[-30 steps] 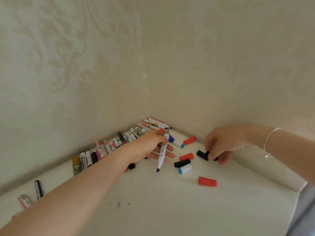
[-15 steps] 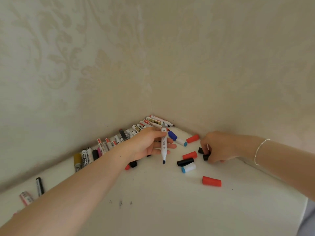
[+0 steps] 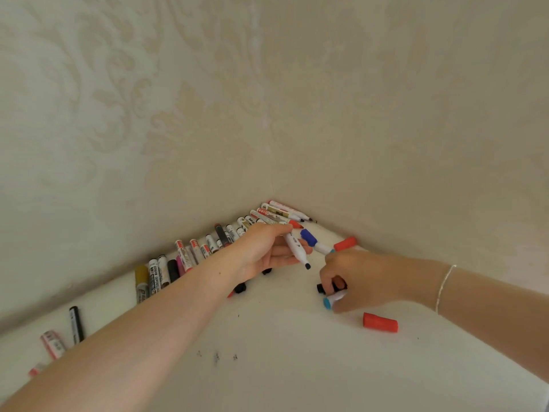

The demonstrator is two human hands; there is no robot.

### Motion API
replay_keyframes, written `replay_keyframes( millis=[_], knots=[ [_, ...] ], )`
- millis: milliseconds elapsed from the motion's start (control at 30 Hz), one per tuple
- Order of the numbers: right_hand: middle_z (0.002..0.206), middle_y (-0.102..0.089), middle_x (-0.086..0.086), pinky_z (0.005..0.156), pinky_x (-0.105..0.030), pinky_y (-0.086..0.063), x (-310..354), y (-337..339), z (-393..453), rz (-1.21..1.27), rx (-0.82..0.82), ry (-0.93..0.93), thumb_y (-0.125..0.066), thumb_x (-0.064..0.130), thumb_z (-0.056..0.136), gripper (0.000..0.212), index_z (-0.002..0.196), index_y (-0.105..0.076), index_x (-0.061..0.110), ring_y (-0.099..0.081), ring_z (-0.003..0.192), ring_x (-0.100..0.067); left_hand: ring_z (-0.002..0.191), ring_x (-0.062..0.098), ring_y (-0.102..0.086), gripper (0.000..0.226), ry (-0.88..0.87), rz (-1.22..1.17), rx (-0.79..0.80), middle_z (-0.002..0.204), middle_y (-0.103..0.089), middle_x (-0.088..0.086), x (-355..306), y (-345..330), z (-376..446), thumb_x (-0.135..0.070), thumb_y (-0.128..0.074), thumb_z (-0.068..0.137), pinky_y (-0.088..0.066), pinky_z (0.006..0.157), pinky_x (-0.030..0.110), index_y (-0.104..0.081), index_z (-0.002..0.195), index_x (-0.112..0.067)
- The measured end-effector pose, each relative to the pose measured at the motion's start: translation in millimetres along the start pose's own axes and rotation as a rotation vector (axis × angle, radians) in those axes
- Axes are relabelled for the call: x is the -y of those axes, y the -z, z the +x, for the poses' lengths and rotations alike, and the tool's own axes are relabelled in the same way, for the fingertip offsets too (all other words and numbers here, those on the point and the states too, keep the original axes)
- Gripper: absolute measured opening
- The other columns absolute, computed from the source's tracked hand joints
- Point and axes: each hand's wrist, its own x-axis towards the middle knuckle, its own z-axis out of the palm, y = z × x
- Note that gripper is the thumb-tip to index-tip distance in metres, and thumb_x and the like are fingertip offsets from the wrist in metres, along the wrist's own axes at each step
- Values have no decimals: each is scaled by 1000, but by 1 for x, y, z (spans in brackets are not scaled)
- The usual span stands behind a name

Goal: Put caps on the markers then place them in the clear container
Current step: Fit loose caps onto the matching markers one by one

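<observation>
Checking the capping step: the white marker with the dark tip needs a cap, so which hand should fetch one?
The right hand: it already rests among the loose caps, fingers on a black cap. The left hand holds the white marker.

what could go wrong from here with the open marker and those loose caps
The left hand holds a white marker with its dark tip bare and pointing down, so it might mark the white table. The right hand reaches among black caps and a blue-ended one; a wrong-sized cap may not fit. The clear container is out of view, so carrying means a blind reach.
</observation>
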Motion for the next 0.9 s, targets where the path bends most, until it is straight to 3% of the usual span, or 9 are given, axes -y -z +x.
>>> replay_keyframes(
  millis=[133,167,233,300,367,500,700,800,900],
  knots=[
    [75,-49,13,55,-9,-33,-5,17,-1,108,-253,-36,-67,21,78,14,77,-53,23,-47,65,-4,81,21,-73,20,-117,-25,-53,88,-74,13,1,4,2,-14,-45,101,-60,64,31,-62,103,-3],
    [75,-54,11,57,-8,-37,-8,22,0,278,-369,-88,-69,16,77,17,75,-53,21,-52,64,-6,82,21,-73,20,-157,-61,-83,89,-74,13,1,5,2,-13,-45,101,-60,65,32,-60,106,-2],
    [79,-63,-2,66,-20,-51,-11,31,-1,752,-545,-170,-71,4,76,19,76,-53,13,-66,66,-18,80,19,-73,19,-232,-131,-148,88,-75,10,1,5,3,-13,-46,101,-60,65,33,-57,111,-2],
    [86,-66,-13,75,-36,-58,-10,34,-3,1147,-594,-192,-70,-3,78,19,80,-53,5,-72,75,-27,81,19,-73,18,-291,-188,-225,91,-73,10,0,5,3,-12,-45,100,-61,67,33,-55,113,-4],
    [90,-68,-19,81,-42,-57,-8,32,-2,1318,-553,-215,-68,-7,79,17,84,-54,2,-72,82,-30,88,23,-72,20,-325,-229,-289,101,-70,15,-1,4,5,-12,-45,101,-61,70,35,-52,117,-4],
    [95,-71,-19,81,-39,-57,-2,25,3,1343,-534,-282,-70,-8,76,17,86,-61,2,-71,88,-32,100,27,-69,25,-328,-272,-343,117,-64,18,-4,-2,6,-13,-47,100,-58,81,41,-49,122,-2],
    [93,-73,-14,87,-40,-55,7,22,11,1333,-611,-350,-75,-3,73,22,93,-65,2,-72,85,-28,87,24,-72,27,-346,-317,-291,105,-68,18,-4,-10,3,-11,-45,100,-61,66,32,-48,123,3],
    [93,-73,-13,63,-21,-56,14,25,12,1350,-613,-322,-74,-3,75,22,96,-68,2,-72,82,-24,83,21,-73,28,-357,-294,-252,96,-70,15,-3,-16,1,-10,-43,101,-60,65,30,-49,123,5],
    [93,-73,-13,63,-16,-56,17,25,14,1345,-599,-303,-72,-4,76,20,95,-71,3,-72,85,-27,91,24,-72,28,-372,-281,-254,105,-69,18,-6,-18,1,-12,-41,102,-60,67,30,-47,125,2]
  ],
)
